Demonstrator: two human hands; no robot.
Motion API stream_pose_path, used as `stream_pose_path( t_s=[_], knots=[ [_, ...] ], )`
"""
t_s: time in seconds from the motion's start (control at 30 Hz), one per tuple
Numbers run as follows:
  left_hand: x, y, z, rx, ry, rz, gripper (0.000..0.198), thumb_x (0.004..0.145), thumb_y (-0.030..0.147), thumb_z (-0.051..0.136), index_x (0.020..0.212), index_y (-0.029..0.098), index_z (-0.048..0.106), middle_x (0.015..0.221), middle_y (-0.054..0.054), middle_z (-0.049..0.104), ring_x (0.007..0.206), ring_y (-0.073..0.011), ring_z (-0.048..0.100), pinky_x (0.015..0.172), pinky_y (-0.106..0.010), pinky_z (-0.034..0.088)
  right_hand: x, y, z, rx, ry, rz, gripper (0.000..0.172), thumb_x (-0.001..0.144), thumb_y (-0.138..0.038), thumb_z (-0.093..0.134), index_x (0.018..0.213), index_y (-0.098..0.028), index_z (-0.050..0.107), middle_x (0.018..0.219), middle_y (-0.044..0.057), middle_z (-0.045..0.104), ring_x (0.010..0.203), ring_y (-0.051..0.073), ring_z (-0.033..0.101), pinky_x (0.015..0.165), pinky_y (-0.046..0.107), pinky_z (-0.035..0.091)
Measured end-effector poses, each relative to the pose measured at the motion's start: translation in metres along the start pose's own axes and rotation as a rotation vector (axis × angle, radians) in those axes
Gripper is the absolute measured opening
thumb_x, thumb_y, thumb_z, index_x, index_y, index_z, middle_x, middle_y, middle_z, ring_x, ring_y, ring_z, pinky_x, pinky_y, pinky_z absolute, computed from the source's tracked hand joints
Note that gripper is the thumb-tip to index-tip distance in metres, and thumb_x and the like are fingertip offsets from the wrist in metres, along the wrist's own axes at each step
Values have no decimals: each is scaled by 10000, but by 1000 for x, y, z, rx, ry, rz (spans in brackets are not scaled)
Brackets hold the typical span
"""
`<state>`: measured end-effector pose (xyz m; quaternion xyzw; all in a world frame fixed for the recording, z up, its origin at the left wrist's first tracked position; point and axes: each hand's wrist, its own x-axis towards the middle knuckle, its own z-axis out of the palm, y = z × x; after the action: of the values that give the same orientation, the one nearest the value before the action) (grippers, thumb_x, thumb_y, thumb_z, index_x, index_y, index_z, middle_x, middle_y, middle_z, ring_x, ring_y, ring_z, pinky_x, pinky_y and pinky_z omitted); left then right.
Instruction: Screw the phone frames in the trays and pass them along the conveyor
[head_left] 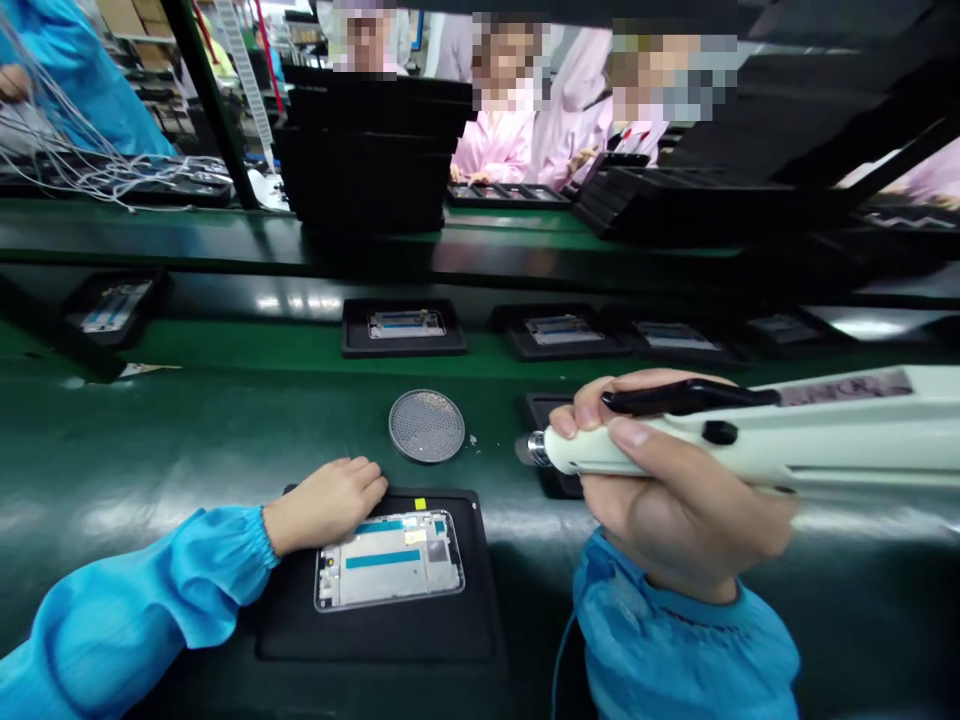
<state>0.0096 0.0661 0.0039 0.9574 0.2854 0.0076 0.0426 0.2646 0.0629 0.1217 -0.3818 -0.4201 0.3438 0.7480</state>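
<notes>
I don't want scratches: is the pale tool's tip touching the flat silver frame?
Apart. The head view shows black tray and green table between the tool tip and the frame.

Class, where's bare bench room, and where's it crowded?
Bare bench: left of the round perforated dish, beyond the left sleeve; narrower, between the near tray and right sleeve. Crowded: where the right hand holds a pale-green tool over another tray.
</notes>
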Motion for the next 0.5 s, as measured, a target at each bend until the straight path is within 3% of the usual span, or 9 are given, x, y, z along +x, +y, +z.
stream_pose_path(
  t_s=[0.13, 0.23, 0.37, 0.5],
  knots=[
    [-30, -10, -11, -51, 16, -43, 201, 949, 150, 414, 1033, 145, 596, 896, -82, 615, 780, -191, 576, 670, -296, 506, 9, 1, -6, -10, 95, 31, 120, 523, -197, 698, 632, -223, 657, 565, 3, 535, 538, 178, 545, 479, 356, 447],
    [-63, -42, -27, -56, 79, -234, 301, 1009, 211, 323, 1105, 146, 601, 942, -86, 640, 819, -171, 617, 713, -277, 528, 16, 1, -10, -50, 225, 90, 141, 469, -207, 720, 584, -246, 648, 612, 3, 525, 597, 184, 551, 505, 380, 494],
    [-89, -123, -49, 6, 185, -604, 330, 1026, 290, 359, 1123, 123, 626, 999, -104, 663, 890, -177, 658, 819, -310, 547, 24, 9, -14, -94, 325, 181, 233, 391, -247, 791, 585, -264, 662, 739, 28, 575, 697, 216, 594, 510, 390, 565],
    [-82, -210, -77, 100, 257, -882, 287, 971, 362, 562, 1141, 136, 605, 1080, -72, 645, 939, -192, 647, 837, -391, 560, 28, 23, -21, -165, 341, 223, 285, 364, -352, 835, 596, -292, 681, 704, 33, 607, 650, 240, 620, 488, 399, 603]
  ],
)
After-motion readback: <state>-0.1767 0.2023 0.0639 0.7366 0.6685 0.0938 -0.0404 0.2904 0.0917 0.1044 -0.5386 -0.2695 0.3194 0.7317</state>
